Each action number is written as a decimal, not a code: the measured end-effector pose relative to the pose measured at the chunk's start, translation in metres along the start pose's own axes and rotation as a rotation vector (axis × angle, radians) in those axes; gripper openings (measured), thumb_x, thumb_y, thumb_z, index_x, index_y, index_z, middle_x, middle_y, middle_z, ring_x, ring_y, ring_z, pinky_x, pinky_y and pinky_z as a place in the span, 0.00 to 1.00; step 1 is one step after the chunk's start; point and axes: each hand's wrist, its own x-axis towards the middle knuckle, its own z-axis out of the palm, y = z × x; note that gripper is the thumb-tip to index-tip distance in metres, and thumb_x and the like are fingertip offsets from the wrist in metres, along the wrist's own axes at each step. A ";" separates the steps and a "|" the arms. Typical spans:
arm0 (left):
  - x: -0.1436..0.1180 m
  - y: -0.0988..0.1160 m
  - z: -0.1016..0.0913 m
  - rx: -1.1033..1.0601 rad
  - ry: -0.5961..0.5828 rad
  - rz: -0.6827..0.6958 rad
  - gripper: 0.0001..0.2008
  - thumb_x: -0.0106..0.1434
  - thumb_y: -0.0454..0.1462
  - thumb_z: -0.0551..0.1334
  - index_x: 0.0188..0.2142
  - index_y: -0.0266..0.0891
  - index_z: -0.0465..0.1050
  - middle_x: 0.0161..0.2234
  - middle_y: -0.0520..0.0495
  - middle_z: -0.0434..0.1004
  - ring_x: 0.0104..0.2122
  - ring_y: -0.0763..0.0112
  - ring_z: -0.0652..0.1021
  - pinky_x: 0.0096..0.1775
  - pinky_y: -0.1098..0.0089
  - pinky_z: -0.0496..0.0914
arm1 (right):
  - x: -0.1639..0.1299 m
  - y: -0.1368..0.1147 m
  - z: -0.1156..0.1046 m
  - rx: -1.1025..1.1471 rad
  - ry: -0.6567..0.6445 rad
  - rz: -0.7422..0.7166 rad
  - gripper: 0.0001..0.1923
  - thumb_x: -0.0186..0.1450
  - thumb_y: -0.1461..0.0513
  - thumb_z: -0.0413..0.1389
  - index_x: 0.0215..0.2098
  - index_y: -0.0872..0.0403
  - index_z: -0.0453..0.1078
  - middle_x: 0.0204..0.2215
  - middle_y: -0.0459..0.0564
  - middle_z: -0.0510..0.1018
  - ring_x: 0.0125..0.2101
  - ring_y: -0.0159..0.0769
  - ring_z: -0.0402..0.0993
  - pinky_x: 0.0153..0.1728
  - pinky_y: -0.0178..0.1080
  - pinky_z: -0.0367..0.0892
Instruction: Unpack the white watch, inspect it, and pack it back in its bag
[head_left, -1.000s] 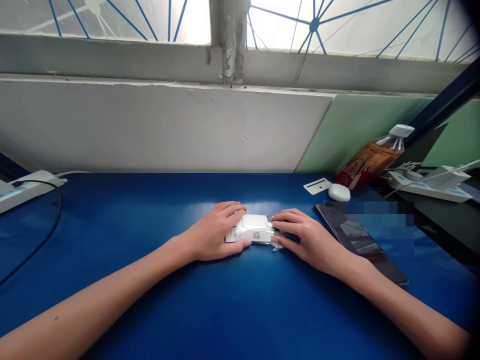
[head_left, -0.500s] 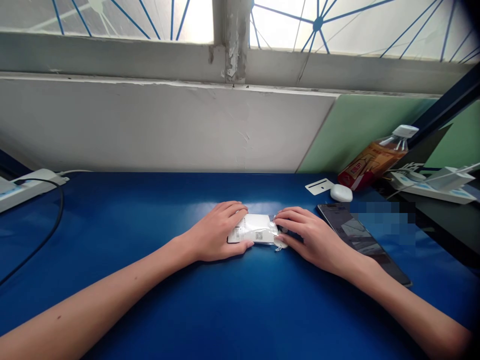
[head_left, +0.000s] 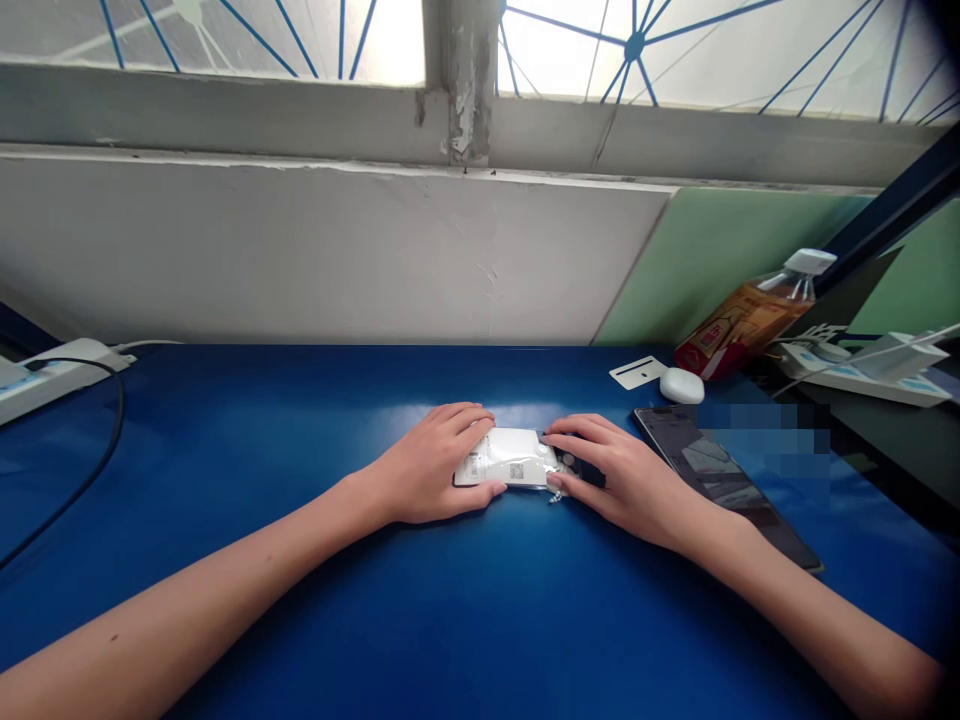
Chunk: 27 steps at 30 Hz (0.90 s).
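Observation:
A small white packet in clear plastic, printed with a square code, lies flat on the blue table. My left hand is closed round its left end, fingers along the far edge and thumb along the near edge. At the other end, my right hand curls its fingers and thumb onto the plastic's edges. Between that thumb and the fingers shows a dark part with pale round spots; what it is I cannot make out. A tiny black-and-white striped piece sticks out by the right thumb.
To the right lie a dark smartphone, a white earbud case and a white card. A drink bottle leans behind them. Power strips stand at the right and left, with a black cable.
My right fingertips have shifted slightly left, and more of the dark spotted part shows under my right hand. The left hand and the packet stay almost still.

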 end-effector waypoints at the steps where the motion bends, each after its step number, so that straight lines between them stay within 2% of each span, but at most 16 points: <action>1: 0.000 0.000 0.000 -0.001 0.000 -0.002 0.27 0.63 0.48 0.60 0.57 0.37 0.64 0.55 0.37 0.69 0.57 0.50 0.66 0.57 0.53 0.63 | 0.000 0.000 0.001 0.007 0.009 0.005 0.15 0.67 0.57 0.54 0.51 0.52 0.71 0.48 0.57 0.75 0.49 0.48 0.71 0.47 0.50 0.72; 6: 0.000 0.000 0.000 -0.006 0.004 -0.002 0.27 0.62 0.49 0.60 0.57 0.37 0.64 0.55 0.37 0.69 0.57 0.50 0.66 0.57 0.53 0.63 | 0.001 -0.002 0.002 0.019 0.040 0.003 0.12 0.66 0.58 0.56 0.46 0.51 0.74 0.45 0.56 0.78 0.47 0.46 0.73 0.46 0.49 0.73; 21: 0.000 0.000 0.000 0.013 -0.005 0.001 0.28 0.63 0.49 0.60 0.57 0.35 0.63 0.56 0.37 0.68 0.58 0.51 0.66 0.57 0.55 0.62 | 0.001 0.007 -0.004 -0.081 -0.009 -0.052 0.12 0.68 0.56 0.54 0.45 0.53 0.73 0.44 0.54 0.79 0.48 0.46 0.72 0.47 0.48 0.70; 27: -0.001 0.000 0.001 0.024 -0.013 -0.001 0.29 0.63 0.49 0.60 0.57 0.34 0.63 0.56 0.37 0.68 0.58 0.51 0.66 0.57 0.55 0.62 | 0.001 0.006 -0.006 -0.051 -0.017 0.001 0.11 0.68 0.58 0.52 0.45 0.54 0.72 0.43 0.55 0.78 0.47 0.45 0.72 0.47 0.46 0.71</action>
